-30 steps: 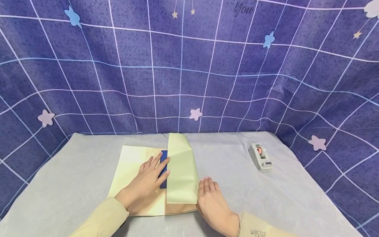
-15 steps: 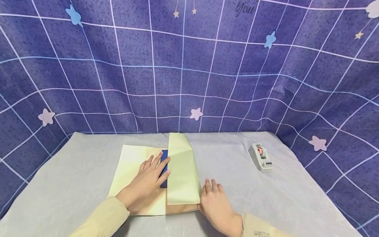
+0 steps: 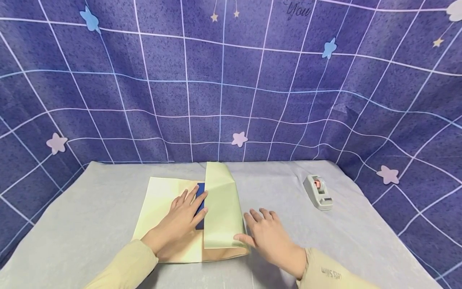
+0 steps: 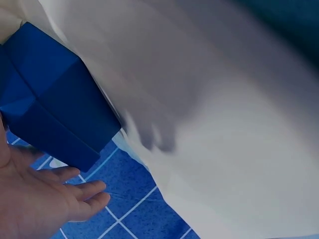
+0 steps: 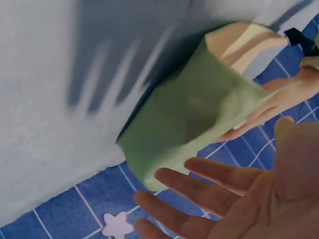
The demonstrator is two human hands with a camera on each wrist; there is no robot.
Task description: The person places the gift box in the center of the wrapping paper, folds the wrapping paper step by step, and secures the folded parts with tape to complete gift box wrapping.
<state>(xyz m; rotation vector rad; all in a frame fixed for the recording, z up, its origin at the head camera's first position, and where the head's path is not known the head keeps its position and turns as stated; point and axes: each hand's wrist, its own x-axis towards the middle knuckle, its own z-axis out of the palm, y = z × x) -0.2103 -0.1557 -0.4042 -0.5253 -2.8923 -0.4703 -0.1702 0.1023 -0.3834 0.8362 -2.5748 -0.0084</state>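
A sheet of pale yellow-green paper (image 3: 159, 204) lies on the table, its right side folded over a dark blue box (image 3: 200, 226). Only a narrow strip of the box shows from above; the left wrist view shows more of its blue faces (image 4: 60, 94). My left hand (image 3: 177, 220) rests with spread, straight fingers on the box, its fingertips at the edge of the folded flap (image 3: 221, 216). At the flap's right side is my right hand (image 3: 272, 237), fingers spread, thumb over the fold near the front corner. Its palm and loose fingers show in the right wrist view.
A grey tape dispenser (image 3: 318, 192) with an orange-red core stands toward the back right. Grey cloth covers the table (image 3: 281, 188). Behind and beside it hangs a dark blue curtain (image 3: 231, 96) with a grid and stars.
My right hand has shifted right along the fold's side, then lifted a little and spread its fingers. The flap's front right corner has widened outward. My left hand has stayed in place.
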